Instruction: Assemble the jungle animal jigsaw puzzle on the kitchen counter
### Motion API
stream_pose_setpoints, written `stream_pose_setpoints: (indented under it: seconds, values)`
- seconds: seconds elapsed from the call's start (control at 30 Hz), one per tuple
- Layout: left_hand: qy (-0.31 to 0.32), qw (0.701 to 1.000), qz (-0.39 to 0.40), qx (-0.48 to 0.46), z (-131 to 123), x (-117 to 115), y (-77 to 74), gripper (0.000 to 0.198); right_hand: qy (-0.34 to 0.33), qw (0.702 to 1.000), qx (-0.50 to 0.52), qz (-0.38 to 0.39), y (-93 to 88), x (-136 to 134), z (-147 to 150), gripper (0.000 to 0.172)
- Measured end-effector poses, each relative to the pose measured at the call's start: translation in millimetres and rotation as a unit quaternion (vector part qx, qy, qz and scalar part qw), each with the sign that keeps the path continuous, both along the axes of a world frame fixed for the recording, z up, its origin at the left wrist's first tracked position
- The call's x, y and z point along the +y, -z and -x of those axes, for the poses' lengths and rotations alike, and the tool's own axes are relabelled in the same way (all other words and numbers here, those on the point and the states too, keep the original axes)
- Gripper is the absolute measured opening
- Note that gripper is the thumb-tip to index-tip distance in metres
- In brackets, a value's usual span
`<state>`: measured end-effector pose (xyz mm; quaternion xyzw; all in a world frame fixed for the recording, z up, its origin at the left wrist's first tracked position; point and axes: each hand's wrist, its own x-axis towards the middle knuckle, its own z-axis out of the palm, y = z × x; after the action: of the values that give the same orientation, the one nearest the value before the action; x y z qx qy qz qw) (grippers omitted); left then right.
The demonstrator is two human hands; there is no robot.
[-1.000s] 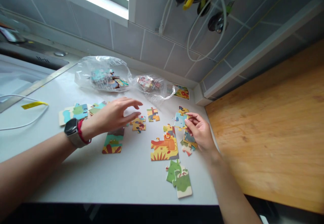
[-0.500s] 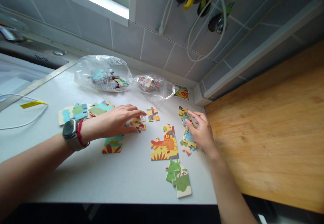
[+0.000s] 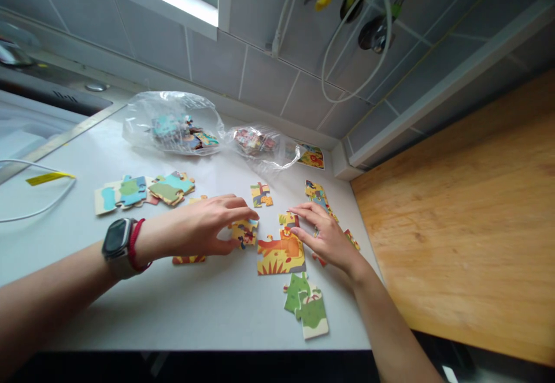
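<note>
My left hand (image 3: 202, 221), with a watch and a red cord at its wrist, grips a yellow puzzle piece (image 3: 245, 233) between thumb and fingers. That piece is just left of a joined puzzle section (image 3: 280, 254) with orange animals on yellow. Over the section's upper right edge, my right hand (image 3: 323, 230) has its thumb and fingers apart; whether the fingertips press on it, I cannot tell. A loose giraffe-patterned piece (image 3: 261, 194) lies above the section. Beneath my left forearm, a red and yellow piece (image 3: 188, 260) is mostly hidden.
Green pieces (image 3: 313, 313) lie near the counter's front edge. More pieces (image 3: 318, 193) lie partly behind my right hand, and a pile (image 3: 172, 188) sits at the left. Clear bags (image 3: 173, 123) of pieces stand along the wall. A wooden board (image 3: 455, 227) borders the right.
My left hand has brought its piece right and nearer, beside the joined section. My right hand has moved left from the pieces at the right to the section's upper edge.
</note>
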<state>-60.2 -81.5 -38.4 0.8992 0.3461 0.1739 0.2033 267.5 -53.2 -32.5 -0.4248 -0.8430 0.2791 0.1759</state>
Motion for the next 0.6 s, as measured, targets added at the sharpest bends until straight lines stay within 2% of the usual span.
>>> stream_pose_setpoints:
  seconds: [0.17,0.43,0.5,0.6]
  values:
    - [0.055,0.998,-0.001,0.01,-17,-16,-5.5,0.044,-0.008,1.0,-0.005,0.001,1.1,1,0,0.036]
    - [0.036,0.999,-0.002,0.019,-14,-15,1.8,0.041,-0.005,1.0,0.002,-0.01,1.2,1,-1,0.036]
    - [0.035,0.999,-0.01,0.019,-12,-12,3.1,0.048,0.022,0.999,0.011,-0.033,-0.7,4,-7,0.035]
    - [0.04,0.999,-0.023,0.021,-11,-9,3.2,0.051,0.128,0.988,0.026,-0.086,-1.4,15,-26,0.034]
